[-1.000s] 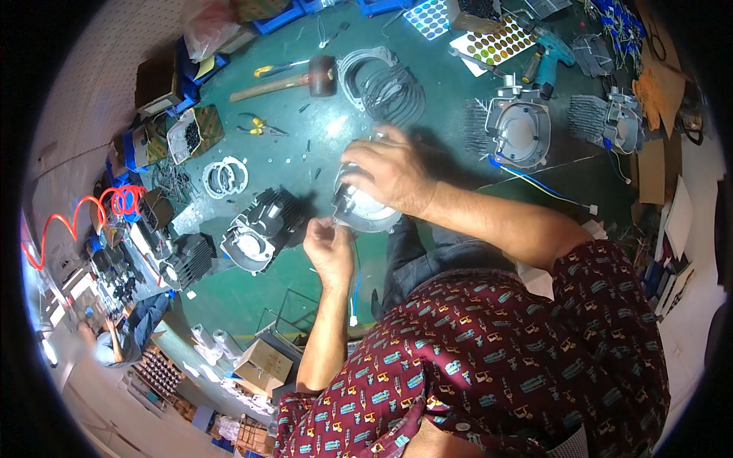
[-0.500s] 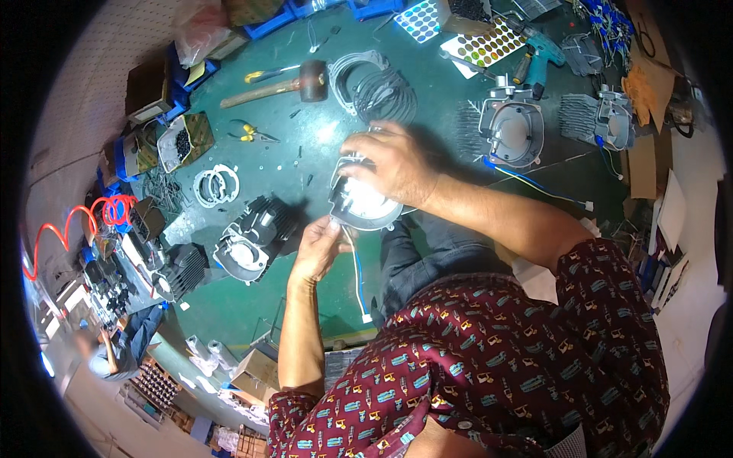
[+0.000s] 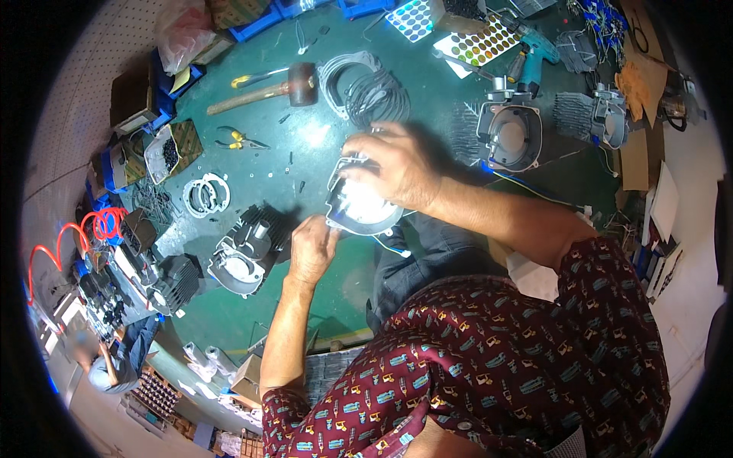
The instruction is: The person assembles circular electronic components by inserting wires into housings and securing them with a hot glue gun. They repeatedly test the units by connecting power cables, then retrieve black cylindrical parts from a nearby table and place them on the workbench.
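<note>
Housing (image 3: 363, 206) at the near edge of the bench (image 3: 351, 34), before the person's body. The right hand (image 3: 397, 168) arches over its upper rim, fingers bent closed on it, a grip that presumably steadies the housing and leaves its brightly lit open face toward the eye. The left hand (image 3: 311, 248) stands at the lower left corner, fingers drawn together; whether they pinch the rim or merely meet it cannot be told. A connector (image 3: 405, 253) on thin wires shows below the housing, on the lap side. Mallet (image 3: 303, 84), pliers (image 3: 240, 140) and drill (image 3: 537, 55) lie beyond the hands, probably so placed to be reachable without crowding them. Finned units (image 3: 243, 259) sit to either side, apart from the hands. Two sheets (image 3: 413, 19) of round labels lie at the far side, their print too small to read; no brand is legible
</note>
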Demonstrator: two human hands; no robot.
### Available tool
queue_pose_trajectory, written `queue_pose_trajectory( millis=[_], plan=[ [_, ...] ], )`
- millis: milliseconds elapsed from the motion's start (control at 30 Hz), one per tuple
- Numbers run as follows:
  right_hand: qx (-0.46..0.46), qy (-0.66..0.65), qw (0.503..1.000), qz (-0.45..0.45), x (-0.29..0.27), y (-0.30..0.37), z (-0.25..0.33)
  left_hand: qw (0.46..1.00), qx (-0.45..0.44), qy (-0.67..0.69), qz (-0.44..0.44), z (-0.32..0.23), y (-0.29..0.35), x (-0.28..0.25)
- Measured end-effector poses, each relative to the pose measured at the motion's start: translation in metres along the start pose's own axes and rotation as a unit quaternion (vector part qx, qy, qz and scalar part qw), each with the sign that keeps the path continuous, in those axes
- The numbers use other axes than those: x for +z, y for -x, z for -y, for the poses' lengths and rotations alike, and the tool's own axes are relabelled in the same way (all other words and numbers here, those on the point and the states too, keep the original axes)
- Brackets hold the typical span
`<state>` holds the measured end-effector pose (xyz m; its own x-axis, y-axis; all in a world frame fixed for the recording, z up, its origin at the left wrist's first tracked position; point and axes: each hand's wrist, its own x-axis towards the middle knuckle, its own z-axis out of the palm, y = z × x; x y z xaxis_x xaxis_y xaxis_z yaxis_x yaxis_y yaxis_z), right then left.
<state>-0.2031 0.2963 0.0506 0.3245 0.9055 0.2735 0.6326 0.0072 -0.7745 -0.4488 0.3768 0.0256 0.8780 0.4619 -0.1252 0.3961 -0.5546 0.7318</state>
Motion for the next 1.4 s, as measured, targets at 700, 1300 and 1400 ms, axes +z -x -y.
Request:
queue_pose_trajectory(
  millis=[700, 1300, 1400],
  plan=[
    [0.007, -0.004, 1.0, 0.006, 0.003, -0.006, -0.004, 0.7, -0.289, 0.651, -0.059, -0.011, 0.014, 0.018],
    [0.006, 0.004, 1.0, 0.024, 0.003, -0.009, -0.004, 0.72, -0.34, 0.605, 0.016, -0.014, 0.016, 0.006],
    [0.004, 0.009, 1.0, 0.016, 0.003, -0.008, -0.003, 0.742, -0.329, 0.581, 0.061, -0.008, 0.008, -0.002]
  ],
)
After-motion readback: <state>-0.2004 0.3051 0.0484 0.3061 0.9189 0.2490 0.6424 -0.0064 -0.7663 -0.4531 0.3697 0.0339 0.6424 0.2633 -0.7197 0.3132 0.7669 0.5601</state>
